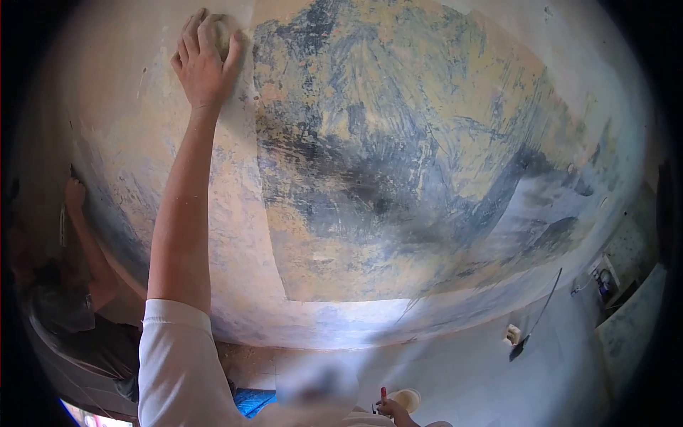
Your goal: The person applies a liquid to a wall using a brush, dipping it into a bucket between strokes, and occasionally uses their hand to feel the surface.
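High up on the left, my left hand (203, 57) is pressed against the wall (384, 156), fingers curled over a pale yellowish pad (223, 39) that it mostly covers. Right of that hand, the wall carries a large scraped patch of yellow, blue and dark grey with a straight left border. Low at the bottom edge, my right hand (395, 410) is closed around a red-handled tool (384, 394). The tool's working end cannot be made out. Beside this hand is a cream-coloured bucket (408, 401).
At the far left a co-worker in dark clothing (85, 349) raises a hand (75, 193) to the wall. A long-handled tool (537, 320) leans at the lower right by a wall opening (512, 334). Blue sheeting (255, 403) lies below. An open electrical box (605, 277) is at right.
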`<state>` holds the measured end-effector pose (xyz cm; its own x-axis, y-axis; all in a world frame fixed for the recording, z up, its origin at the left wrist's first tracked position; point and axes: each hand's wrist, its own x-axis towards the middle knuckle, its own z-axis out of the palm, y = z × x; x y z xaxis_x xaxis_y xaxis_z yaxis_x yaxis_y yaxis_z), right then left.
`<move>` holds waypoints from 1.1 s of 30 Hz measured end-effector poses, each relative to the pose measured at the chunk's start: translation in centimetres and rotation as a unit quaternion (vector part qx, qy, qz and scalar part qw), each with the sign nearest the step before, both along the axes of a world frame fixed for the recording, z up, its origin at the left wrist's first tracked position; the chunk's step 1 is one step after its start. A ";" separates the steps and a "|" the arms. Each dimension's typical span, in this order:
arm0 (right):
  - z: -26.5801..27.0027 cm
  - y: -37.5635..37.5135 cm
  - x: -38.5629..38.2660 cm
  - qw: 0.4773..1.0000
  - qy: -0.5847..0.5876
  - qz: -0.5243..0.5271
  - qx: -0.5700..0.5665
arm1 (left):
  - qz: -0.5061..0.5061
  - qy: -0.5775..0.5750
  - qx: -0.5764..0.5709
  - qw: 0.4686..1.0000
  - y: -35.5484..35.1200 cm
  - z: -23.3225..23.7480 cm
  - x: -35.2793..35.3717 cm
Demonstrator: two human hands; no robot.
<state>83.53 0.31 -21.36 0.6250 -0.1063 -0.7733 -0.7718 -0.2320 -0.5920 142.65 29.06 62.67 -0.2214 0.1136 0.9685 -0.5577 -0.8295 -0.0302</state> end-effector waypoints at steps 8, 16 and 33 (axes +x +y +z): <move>1.6 0.4 1.0 0.999 0.044 -0.022 0.015 | 0.010 -0.015 -0.004 1.000 0.2 0.1 0.6; 3.4 0.8 1.9 0.995 0.022 0.040 -0.091 | 0.000 -0.009 -0.008 1.000 0.1 0.0 0.5; 8.8 0.8 2.7 0.974 0.000 0.036 -0.225 | -0.003 -0.011 -0.017 1.000 0.3 0.0 0.9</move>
<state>86.19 1.10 -12.61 0.6425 -0.3906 -0.6592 -0.7448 -0.5205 -0.4176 143.55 29.33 62.68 -0.2418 0.1474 0.9591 -0.5629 -0.8264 -0.0149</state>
